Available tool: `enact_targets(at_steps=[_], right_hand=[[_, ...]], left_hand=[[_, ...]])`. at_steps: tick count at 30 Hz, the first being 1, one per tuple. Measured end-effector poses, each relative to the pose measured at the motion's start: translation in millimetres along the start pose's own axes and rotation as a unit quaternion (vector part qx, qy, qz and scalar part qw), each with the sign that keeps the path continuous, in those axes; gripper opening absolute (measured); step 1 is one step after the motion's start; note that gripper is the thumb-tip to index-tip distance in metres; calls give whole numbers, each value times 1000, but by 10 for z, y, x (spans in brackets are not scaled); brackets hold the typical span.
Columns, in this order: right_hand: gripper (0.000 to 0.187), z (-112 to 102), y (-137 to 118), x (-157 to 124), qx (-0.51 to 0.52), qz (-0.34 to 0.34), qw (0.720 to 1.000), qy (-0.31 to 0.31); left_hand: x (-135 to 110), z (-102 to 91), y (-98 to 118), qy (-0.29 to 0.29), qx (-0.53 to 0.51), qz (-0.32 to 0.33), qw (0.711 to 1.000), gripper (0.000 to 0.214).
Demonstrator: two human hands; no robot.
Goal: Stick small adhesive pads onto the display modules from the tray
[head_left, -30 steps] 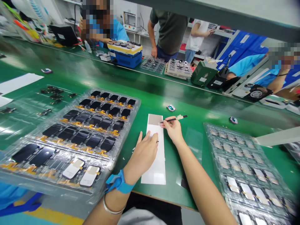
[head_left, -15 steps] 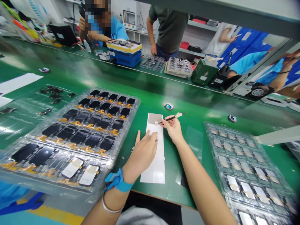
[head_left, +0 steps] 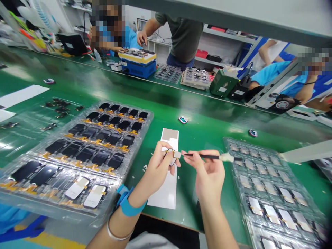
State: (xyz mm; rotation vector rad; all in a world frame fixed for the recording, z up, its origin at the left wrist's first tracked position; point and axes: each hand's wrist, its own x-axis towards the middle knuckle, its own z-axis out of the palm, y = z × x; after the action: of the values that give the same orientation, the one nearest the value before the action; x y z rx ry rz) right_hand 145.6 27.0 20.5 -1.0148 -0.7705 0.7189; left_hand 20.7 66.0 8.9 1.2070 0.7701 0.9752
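Observation:
My left hand [head_left: 158,169] is closed on a small display module [head_left: 171,159] with a pale back and dark rim, partly hidden by the fingers. It is held above a long white backing sheet [head_left: 164,193] with a grey-brown patch of stickers at its far end. My right hand [head_left: 210,169] grips slim black tweezers [head_left: 210,156] wrapped in whitish tape near the back end. A small beige-grey sticker [head_left: 177,155] is at the tweezer tip, over the module; whether it touches the module I cannot tell.
On the left lies a clear tray [head_left: 103,135] of black display modules with orange flex cables. Another clear tray [head_left: 261,169] with pale-backed modules stands on the right. A small watch-shaped case part [head_left: 183,119] lies beyond the sheet. Other people work across the bench, behind a blue box [head_left: 140,67].
My left hand has risen off the sheet and now shows a display module. The tweezers have left the sticker patch, carrying a sticker to the module. A person opposite has reached over the blue box.

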Motion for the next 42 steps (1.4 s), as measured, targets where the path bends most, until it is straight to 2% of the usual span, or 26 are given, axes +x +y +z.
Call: enact_targets(at_steps=[4,11,17,33,42], right_hand=[[17,-11,64,-188,11,-39,999,35],[13,-51,81,-267,-3,-94,995,27],[12,-74,96,-271,-33,-92,994,48],[11,-68,100,-265,-25,-75,996,49],[14,-77,67,-271,-16,-60,998,33]], left_hand=[[-68,93,48,-28,-92,-7,995,6],[-167,132,17,-55,-83,-1,995,9],[-183,110,-16,-64,-55,8,996,14],[-190,131,-31,-52,-41,19,998,17],[-140,109,-107,-22,-27,24,999,17]])
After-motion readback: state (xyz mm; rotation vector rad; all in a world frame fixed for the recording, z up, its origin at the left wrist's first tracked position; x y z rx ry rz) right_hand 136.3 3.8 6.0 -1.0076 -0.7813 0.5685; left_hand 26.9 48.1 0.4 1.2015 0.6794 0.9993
